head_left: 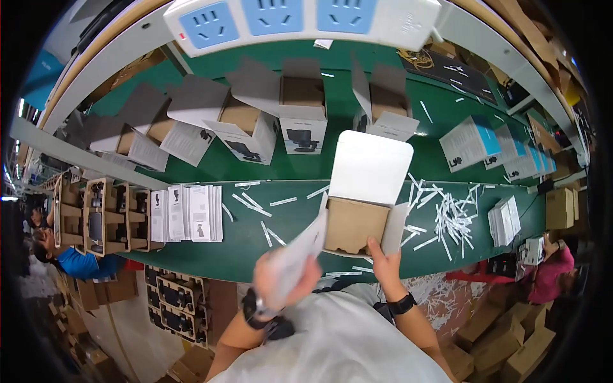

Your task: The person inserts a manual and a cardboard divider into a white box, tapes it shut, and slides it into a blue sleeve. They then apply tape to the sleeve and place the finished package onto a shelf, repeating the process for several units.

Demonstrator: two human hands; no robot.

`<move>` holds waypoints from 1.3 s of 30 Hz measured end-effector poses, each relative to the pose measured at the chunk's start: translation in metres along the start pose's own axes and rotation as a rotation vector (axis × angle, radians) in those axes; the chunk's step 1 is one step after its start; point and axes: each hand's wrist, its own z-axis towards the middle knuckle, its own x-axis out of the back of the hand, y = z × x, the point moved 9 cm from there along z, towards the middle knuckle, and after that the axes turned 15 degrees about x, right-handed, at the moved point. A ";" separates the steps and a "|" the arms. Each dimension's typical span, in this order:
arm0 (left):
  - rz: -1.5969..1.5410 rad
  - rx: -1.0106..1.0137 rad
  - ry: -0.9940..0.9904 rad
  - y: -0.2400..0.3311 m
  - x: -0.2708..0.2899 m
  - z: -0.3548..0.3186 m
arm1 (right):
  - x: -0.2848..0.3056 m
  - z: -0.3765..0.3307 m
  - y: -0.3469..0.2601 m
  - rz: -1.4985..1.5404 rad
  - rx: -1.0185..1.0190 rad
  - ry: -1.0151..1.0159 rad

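In front of me an open white carton has its lid raised, with a brown cardboard insert filling its inside. My right hand grips the carton's near right edge, thumb over the rim beside the insert. On the carton's left, my left hand is closed on a white printed booklet, smeared by motion; the booklet's upper end overlaps the carton's left side. Stacks of similar white booklets lie on the green table, left of my hands.
Open cartons with brown inserts stand along the back; closed white-and-blue cartons are at the right. Loose white strips lie heaped to the right. Brown trays with black devices stand at left. A power strip crosses overhead. Other people work at both sides.
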 end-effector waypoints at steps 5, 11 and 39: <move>-0.120 -0.159 0.078 0.011 -0.068 0.019 | 0.004 0.000 0.014 -0.032 0.001 -0.063; -0.548 0.339 -0.021 -0.037 -0.073 0.016 | 0.036 0.007 -0.060 -0.137 0.166 -0.082; 0.038 -0.420 -0.316 0.052 -0.134 -0.009 | -0.012 0.053 -0.104 -0.513 0.587 -0.057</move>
